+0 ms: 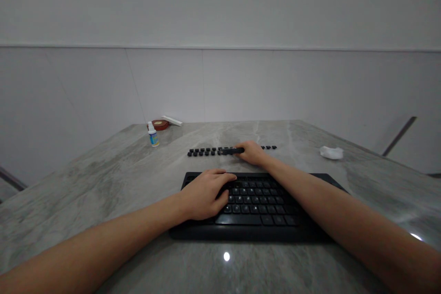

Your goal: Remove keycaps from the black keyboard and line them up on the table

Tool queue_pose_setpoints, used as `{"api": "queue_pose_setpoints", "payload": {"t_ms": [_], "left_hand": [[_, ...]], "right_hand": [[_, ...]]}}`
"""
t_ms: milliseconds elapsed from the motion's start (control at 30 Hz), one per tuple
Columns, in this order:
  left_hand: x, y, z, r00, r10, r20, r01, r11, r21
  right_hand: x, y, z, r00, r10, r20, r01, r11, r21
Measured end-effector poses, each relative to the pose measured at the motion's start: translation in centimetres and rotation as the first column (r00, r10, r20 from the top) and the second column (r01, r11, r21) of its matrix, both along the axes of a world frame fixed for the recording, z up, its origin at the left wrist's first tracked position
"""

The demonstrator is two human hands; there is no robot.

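Note:
A black keyboard [241,219] lies flat on the marbled table in front of me. My left hand [208,194] rests on its left part with the fingers spread, covering several keys. Behind the keyboard, small black keycaps [201,152] are laid out in two rows. My right hand [253,153] reaches over to these rows, its fingers closed around a slim black tool [231,151] that points left. The tool's exact kind is not clear. My right hand and forearm hide some of the keycaps and the keyboard's right part.
A small white spray bottle [153,135] with a blue label stands at the back left. Behind it lie a reddish-brown round object [160,125] and a white strip [172,121]. A crumpled white tissue [331,152] lies at the right. A wall [237,85] borders the table's far edge.

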State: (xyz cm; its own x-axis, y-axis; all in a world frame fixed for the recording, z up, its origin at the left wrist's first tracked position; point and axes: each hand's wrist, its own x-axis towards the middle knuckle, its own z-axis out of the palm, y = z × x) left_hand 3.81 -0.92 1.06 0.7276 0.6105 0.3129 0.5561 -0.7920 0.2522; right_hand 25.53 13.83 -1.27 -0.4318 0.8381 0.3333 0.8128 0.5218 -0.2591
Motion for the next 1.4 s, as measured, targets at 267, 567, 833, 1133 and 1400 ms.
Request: {"api": "queue_pose_setpoints", "payload": {"t_ms": [267, 567, 833, 1133, 1400], "left_hand": [[0.1, -0.2, 0.1, 1.000, 0.006, 0.010, -0.006, 1.000, -0.002], [0.1, -0.2, 0.2, 1.000, 0.014, -0.014, -0.013, 1.000, 0.016], [0.1, -0.2, 0.3, 1.000, 0.014, -0.022, -0.014, 1.000, 0.011], [0.1, -0.2, 0.2, 1.000, 0.015, -0.017, -0.016, 1.000, -0.002], [0.1, -0.1, 0.1, 1.000, 0.010, -0.015, -0.010, 1.000, 0.006]], "right_hand": [[0.3, 0.2, 0.7, 0.960, -0.183, -0.211, 0.202, 0.977, 0.071], [-0.3, -0.9, 1.1, 0.947, -0.097, -0.308, 0.089, 0.995, -0.038], [-0.3, -0.8, 0.9, 0.956, -0.048, -0.288, 0.013, 0.993, -0.120], [-0.3, -0.8, 0.8, 0.961, -0.038, -0.273, 0.003, 0.992, -0.128], [-0.4, -0.9, 0.8, 0.965, -0.031, -0.259, 0.002, 0.994, -0.113]]}}
